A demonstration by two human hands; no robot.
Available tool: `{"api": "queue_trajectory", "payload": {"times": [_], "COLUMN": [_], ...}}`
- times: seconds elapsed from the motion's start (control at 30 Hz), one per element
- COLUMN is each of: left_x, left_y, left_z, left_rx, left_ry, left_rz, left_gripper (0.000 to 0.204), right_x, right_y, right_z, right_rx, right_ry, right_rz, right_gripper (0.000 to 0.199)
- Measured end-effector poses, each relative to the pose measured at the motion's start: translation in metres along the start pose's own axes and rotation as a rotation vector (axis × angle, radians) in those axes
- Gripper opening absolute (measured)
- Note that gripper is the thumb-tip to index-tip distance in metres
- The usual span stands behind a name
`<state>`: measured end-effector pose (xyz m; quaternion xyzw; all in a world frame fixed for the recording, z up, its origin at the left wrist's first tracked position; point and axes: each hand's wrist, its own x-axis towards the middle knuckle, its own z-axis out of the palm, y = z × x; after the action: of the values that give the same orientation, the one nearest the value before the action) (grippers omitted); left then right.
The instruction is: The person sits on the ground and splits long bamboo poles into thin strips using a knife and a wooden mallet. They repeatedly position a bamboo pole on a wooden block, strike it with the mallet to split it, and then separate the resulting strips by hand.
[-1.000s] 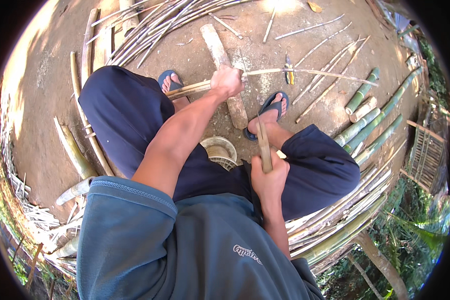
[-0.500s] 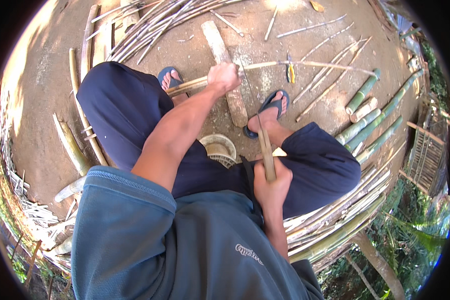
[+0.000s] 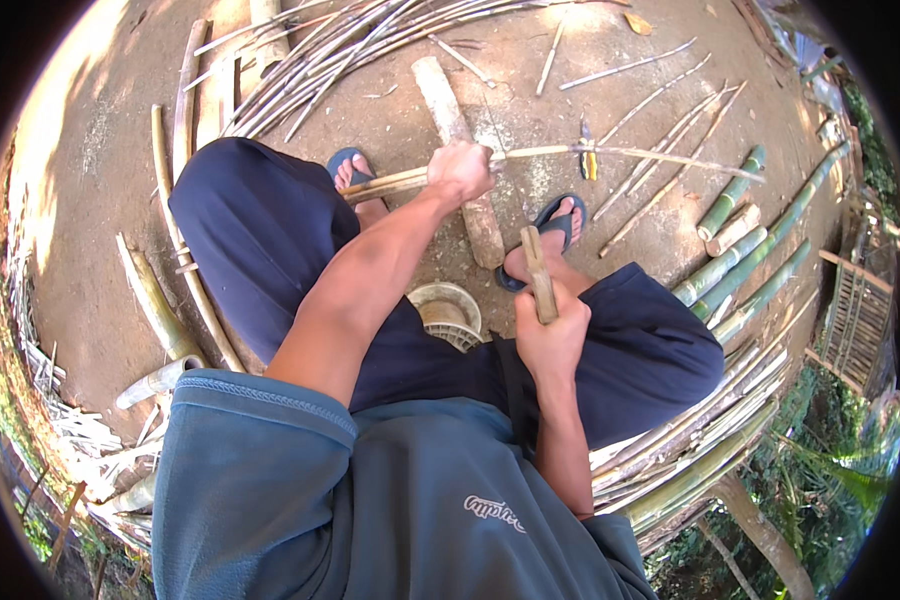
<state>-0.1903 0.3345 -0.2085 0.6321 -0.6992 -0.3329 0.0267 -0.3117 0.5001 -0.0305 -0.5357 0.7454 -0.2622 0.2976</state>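
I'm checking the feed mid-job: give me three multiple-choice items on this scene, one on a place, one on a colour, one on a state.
1. Where does the short log lie?
A. on the ground between the feet
B. across the lap
C. on the green poles

2. What colour are the sandals?
A. red
B. blue
C. white

3. How is the left hand?
A. open and flat
B. resting on a knee
C. closed around a long bamboo strip

Answers: 1 A, it lies on the dirt between the two sandalled feet. 2 B, both straps show blue. 3 C, the fingers wrap the strip above the log, while the right hand grips a wooden stick.
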Motion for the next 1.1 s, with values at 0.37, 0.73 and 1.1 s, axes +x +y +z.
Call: {"api": "queue_trajectory", "payload": {"times": [0.37, 0.73, 1.1], "left_x": [-0.005, -0.012, -0.005], "left_y": [0.000, 0.001, -0.001], "left_z": [-0.003, -0.004, 0.005], "left_rx": [-0.022, -0.012, -0.031], "left_ry": [-0.077, -0.026, -0.034], "left_rz": [-0.068, -0.022, -0.067], "left_gripper": [0.026, 0.025, 0.029], "right_x": [-0.036, -0.050, -0.045], "right_y": [0.000, -0.009, 0.011], "right_z": [-0.015, -0.026, -0.012], "right_rx": [-0.011, -0.010, 0.044], "right_ry": [-0.047, -0.069, 0.001], "right_rz": [0.041, 0.074, 0.026], "right_gripper": [0.007, 0.008, 0.011]}}
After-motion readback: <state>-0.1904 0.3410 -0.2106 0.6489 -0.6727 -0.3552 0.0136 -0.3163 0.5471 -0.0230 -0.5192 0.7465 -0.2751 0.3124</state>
